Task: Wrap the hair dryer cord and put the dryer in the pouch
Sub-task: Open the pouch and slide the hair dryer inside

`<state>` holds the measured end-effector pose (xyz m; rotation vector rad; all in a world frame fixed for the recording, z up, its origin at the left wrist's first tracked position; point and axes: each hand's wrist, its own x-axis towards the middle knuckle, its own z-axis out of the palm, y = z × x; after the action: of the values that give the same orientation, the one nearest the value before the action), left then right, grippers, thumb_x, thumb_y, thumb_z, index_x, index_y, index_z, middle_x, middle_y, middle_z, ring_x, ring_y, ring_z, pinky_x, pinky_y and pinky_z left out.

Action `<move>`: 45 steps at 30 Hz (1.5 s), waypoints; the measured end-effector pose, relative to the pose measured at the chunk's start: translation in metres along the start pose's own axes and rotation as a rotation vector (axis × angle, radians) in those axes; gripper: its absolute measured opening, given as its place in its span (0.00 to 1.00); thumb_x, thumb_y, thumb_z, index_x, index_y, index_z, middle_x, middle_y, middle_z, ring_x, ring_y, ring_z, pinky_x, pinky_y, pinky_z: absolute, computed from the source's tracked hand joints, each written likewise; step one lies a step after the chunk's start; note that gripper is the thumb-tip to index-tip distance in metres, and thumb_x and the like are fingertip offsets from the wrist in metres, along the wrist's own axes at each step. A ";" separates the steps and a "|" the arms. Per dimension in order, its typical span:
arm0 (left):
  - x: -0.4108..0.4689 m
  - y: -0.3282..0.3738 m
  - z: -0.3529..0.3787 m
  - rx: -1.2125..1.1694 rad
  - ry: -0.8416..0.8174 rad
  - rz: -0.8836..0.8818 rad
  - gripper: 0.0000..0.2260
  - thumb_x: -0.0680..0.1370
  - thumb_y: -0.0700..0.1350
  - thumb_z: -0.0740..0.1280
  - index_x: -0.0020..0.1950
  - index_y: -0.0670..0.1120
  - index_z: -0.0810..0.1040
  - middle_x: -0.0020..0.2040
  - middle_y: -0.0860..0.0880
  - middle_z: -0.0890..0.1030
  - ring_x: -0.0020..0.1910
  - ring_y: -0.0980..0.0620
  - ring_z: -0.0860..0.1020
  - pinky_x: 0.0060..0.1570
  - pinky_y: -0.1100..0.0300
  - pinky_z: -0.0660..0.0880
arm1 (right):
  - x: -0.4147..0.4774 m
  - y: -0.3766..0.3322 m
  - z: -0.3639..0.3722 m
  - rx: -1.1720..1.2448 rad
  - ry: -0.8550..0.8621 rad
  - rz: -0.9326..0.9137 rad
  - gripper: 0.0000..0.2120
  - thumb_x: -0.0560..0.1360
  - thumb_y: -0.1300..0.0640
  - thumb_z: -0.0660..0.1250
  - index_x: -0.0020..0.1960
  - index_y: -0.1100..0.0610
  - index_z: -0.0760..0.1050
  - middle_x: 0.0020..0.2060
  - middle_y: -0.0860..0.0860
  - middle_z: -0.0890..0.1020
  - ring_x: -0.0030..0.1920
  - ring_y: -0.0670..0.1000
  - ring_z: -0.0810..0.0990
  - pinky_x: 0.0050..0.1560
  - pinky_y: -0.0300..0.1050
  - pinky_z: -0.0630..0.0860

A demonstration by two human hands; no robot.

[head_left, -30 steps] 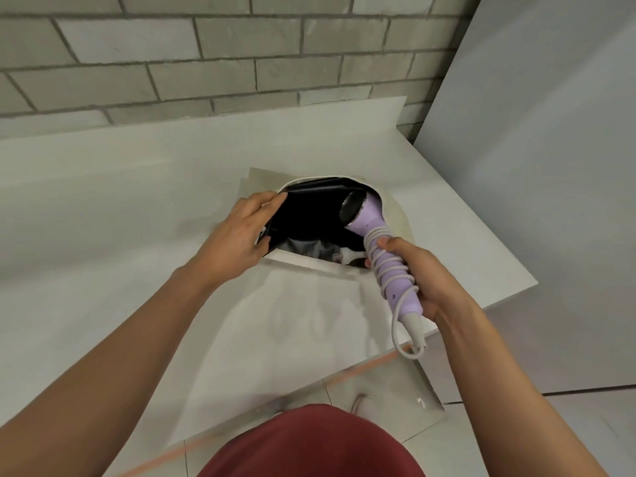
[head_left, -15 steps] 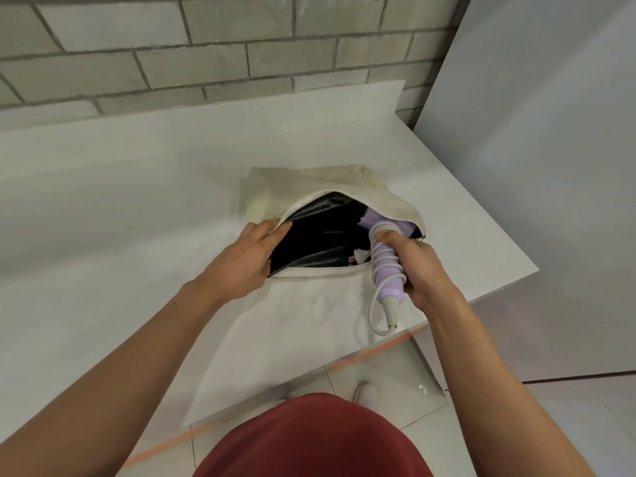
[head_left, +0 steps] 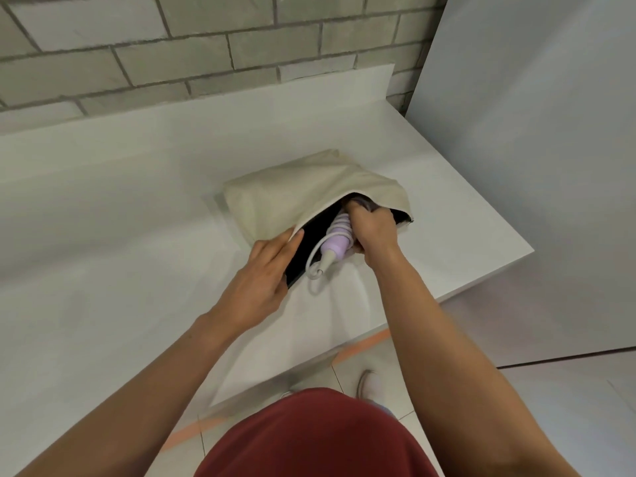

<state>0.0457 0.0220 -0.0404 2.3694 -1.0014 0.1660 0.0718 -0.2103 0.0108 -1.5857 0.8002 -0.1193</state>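
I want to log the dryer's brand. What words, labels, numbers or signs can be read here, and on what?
None can be read. The dryer handle, its cord, the pouch and the counter show no lettering. The dryer's head is hidden inside the pouch.

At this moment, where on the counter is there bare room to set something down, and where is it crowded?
Bare: the wide counter stretch left of the pouch, out to the brick wall, and the strip behind the pouch. Crowded: the pouch mouth, where left hand, right hand, hair dryer and cord loop meet.
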 end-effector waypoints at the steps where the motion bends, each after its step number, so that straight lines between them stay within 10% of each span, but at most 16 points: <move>1: 0.001 -0.002 -0.001 -0.011 0.023 -0.015 0.40 0.76 0.31 0.71 0.84 0.47 0.57 0.80 0.49 0.63 0.64 0.44 0.70 0.56 0.49 0.78 | 0.000 -0.003 0.003 -0.035 -0.010 0.007 0.33 0.65 0.41 0.72 0.66 0.56 0.76 0.53 0.50 0.84 0.51 0.54 0.84 0.37 0.45 0.84; 6: 0.006 -0.004 -0.008 -0.033 0.061 -0.056 0.37 0.76 0.32 0.70 0.83 0.44 0.60 0.79 0.47 0.65 0.65 0.46 0.67 0.67 0.66 0.60 | 0.003 -0.005 0.016 -0.192 -0.049 0.076 0.22 0.75 0.56 0.65 0.62 0.69 0.67 0.39 0.55 0.81 0.33 0.58 0.86 0.44 0.57 0.87; 14: 0.004 -0.019 -0.007 -0.067 0.043 -0.195 0.39 0.74 0.28 0.67 0.83 0.44 0.59 0.78 0.45 0.66 0.63 0.47 0.65 0.64 0.58 0.64 | -0.006 0.010 0.001 -0.189 -0.163 -0.004 0.16 0.81 0.43 0.66 0.50 0.57 0.79 0.37 0.52 0.83 0.32 0.53 0.86 0.46 0.53 0.87; 21: -0.006 -0.026 -0.008 -0.058 0.050 -0.228 0.38 0.74 0.28 0.67 0.82 0.43 0.61 0.78 0.45 0.67 0.62 0.47 0.65 0.63 0.57 0.66 | -0.008 0.064 -0.038 -0.879 -0.191 -0.935 0.20 0.77 0.67 0.65 0.68 0.56 0.78 0.58 0.54 0.80 0.49 0.60 0.81 0.42 0.57 0.81; 26: -0.004 -0.027 -0.012 -0.053 0.028 -0.223 0.37 0.75 0.29 0.67 0.82 0.44 0.61 0.78 0.46 0.67 0.62 0.47 0.65 0.62 0.56 0.67 | -0.004 0.067 -0.019 -1.093 -0.194 -1.103 0.26 0.72 0.67 0.68 0.70 0.55 0.76 0.68 0.58 0.75 0.59 0.65 0.76 0.49 0.61 0.82; 34: 0.003 -0.030 -0.018 -0.051 -0.014 -0.224 0.38 0.74 0.28 0.66 0.82 0.45 0.61 0.78 0.47 0.66 0.62 0.48 0.64 0.58 0.57 0.69 | 0.001 0.065 0.012 -1.287 -0.125 -1.124 0.24 0.81 0.43 0.67 0.75 0.41 0.68 0.73 0.53 0.73 0.75 0.65 0.67 0.68 0.78 0.67; 42: -0.003 -0.022 -0.016 -0.076 -0.029 -0.248 0.37 0.75 0.30 0.67 0.83 0.46 0.60 0.79 0.48 0.65 0.64 0.46 0.65 0.64 0.61 0.63 | 0.004 0.059 0.045 -1.253 0.061 -0.927 0.11 0.78 0.48 0.74 0.59 0.49 0.82 0.45 0.55 0.84 0.43 0.65 0.83 0.42 0.64 0.80; 45: 0.007 -0.022 -0.026 -0.073 0.003 -0.281 0.39 0.75 0.30 0.66 0.83 0.46 0.58 0.81 0.49 0.62 0.66 0.47 0.64 0.64 0.61 0.63 | -0.003 0.066 0.049 -1.175 0.084 -0.906 0.18 0.82 0.46 0.66 0.71 0.48 0.75 0.61 0.57 0.81 0.59 0.68 0.79 0.58 0.69 0.77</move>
<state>0.0684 0.0439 -0.0264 2.4101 -0.6517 0.0269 0.0666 -0.1651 -0.0581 -2.9950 0.0716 -0.4176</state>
